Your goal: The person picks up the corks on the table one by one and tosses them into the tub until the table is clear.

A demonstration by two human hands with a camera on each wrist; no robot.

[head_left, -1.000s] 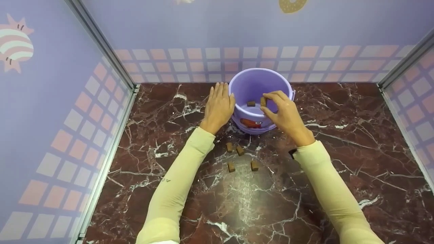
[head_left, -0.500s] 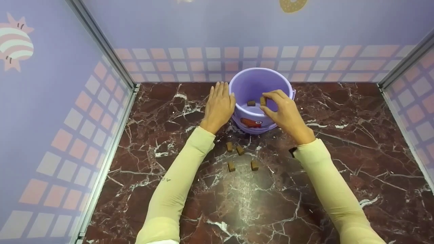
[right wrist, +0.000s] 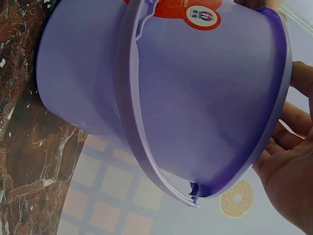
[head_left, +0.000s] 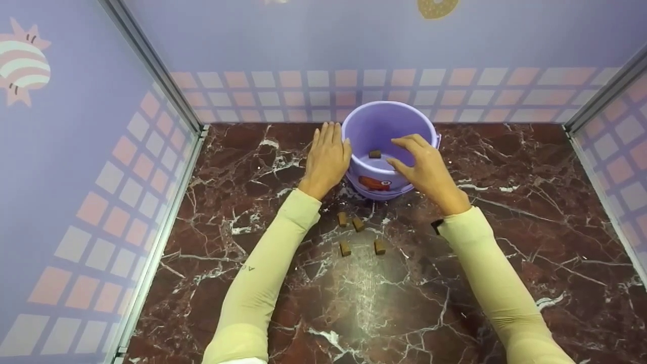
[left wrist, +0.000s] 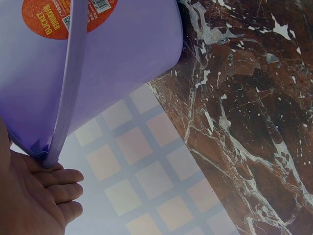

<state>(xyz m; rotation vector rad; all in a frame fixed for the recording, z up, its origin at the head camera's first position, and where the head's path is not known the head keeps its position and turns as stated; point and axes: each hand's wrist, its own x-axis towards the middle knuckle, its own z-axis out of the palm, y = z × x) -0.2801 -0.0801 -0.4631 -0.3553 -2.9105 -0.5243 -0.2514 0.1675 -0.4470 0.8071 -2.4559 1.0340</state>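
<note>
A purple bucket [head_left: 376, 184] stands upright against the back wall. Inside, on its floor, lies one short brown piece that looks like a cork [head_left: 374, 154]. My left hand [head_left: 326, 159] rests on the bucket's left rim with its fingers straight; in the left wrist view the hand [left wrist: 44, 191] touches the rim by the handle's end. Over the right side of the opening is my right hand [head_left: 427, 169], thumb and forefinger apart with nothing between them. The right wrist view shows that hand [right wrist: 288, 156] behind the rim. The near wall hides part of the bucket's floor.
In front of the bucket, several more corks [head_left: 358, 224] lie scattered on the dark red marbled table [head_left: 242, 313]. The bucket's handle [right wrist: 129, 98] hangs down its near side. Purple walls with a checked pattern [head_left: 318, 96] enclose the table at the back and sides.
Before, my right thumb and forefinger pinched a cork over the bucket. They have let it go, and it is out of sight. The left hand has stayed put.
</note>
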